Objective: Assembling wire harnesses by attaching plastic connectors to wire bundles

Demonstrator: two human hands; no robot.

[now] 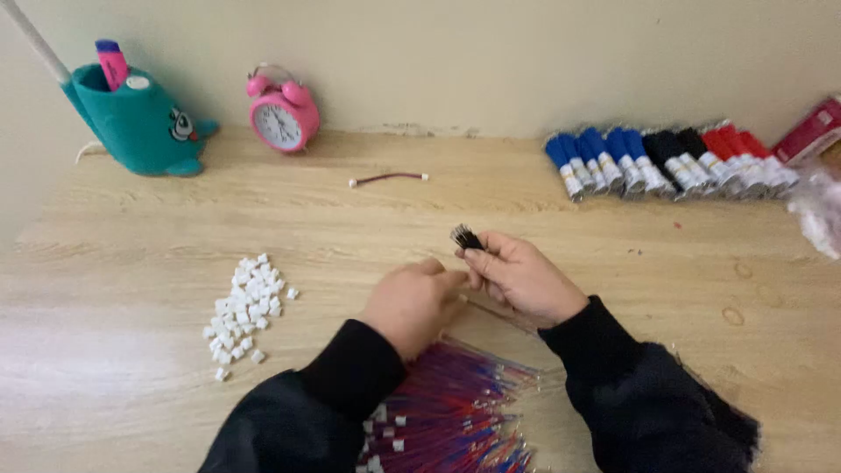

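Wire pile: a fan of thin red, blue and purple wires lies nearest, between the two black sleeves, with small white plugs at its near ends.
Left hand: the left hand rests knuckles up just above the wire pile, fingers curled inward and fingertips meeting the right hand; I cannot tell what they pinch.
Right hand: the right hand is turned palm toward the person, fingers wrapped tight around a small black bundle whose bristly tips stick out above the thumb.
White connectors: a loose heap of little white plastic connectors sits to the left, well apart from the hands.
Single lead: one short reddish lead with white ends lies alone farther back.
Table: pale wood-grain table, smooth and slightly glossy.
Back row: marker pens with blue, black and red caps lie side by side at the right; a pink twin-bell alarm clock and a teal plush-looking holder stand by the wall.
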